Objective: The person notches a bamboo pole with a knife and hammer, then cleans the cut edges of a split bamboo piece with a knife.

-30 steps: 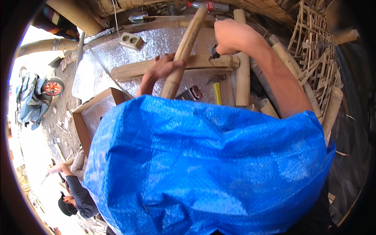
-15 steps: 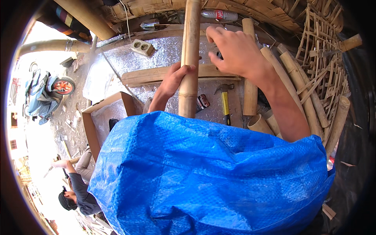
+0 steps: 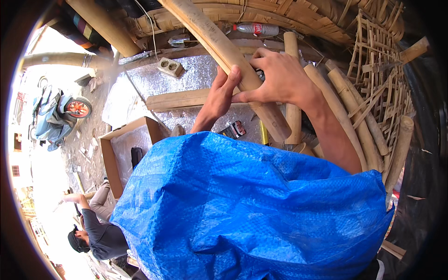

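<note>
Overhead view of two hands at a bamboo pole. The pole (image 3: 226, 55) is held slantwise above a silver sheet (image 3: 136, 85), its long axis running from the upper left, past the top edge of the view, to a blunt end at the lower right. The left hand (image 3: 221, 92) meets it from below left, thumb over the upper face, fingers clamped on it. The right hand (image 3: 285, 78) lies to the right of the pole and nearer its blunt end; its thumb reaches across the shaft, pointing toward the left hand. A small dark object (image 3: 260, 73) shows between the right thumb and fingers; whether they grip it cannot be told. Beneath the pole, and crossing its line, lies a split bamboo length (image 3: 177, 100).
</note>
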A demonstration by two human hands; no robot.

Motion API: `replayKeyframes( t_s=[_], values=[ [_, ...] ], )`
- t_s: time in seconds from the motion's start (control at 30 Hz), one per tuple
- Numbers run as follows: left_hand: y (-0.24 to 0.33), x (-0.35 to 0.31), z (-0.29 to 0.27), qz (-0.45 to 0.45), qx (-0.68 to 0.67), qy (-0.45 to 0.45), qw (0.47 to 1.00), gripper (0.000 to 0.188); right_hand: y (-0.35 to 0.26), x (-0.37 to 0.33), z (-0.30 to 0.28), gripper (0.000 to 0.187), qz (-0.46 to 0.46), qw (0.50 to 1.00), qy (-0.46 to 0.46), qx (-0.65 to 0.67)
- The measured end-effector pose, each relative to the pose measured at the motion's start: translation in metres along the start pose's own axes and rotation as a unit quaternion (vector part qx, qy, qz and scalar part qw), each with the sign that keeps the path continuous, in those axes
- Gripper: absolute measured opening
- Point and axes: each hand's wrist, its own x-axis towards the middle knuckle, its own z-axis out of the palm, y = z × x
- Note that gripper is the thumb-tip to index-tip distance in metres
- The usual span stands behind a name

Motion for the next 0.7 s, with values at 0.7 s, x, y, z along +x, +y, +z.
replayKeyframes(
  t_s=[0.7],
  values=[
    [-0.044, 0.038, 0.017, 0.200, 0.252, -0.039, 0.946, 0.040, 0.020, -0.005, 0.014, 0.062, -0.028, 0.993, 0.117, 0.020]
  ],
)
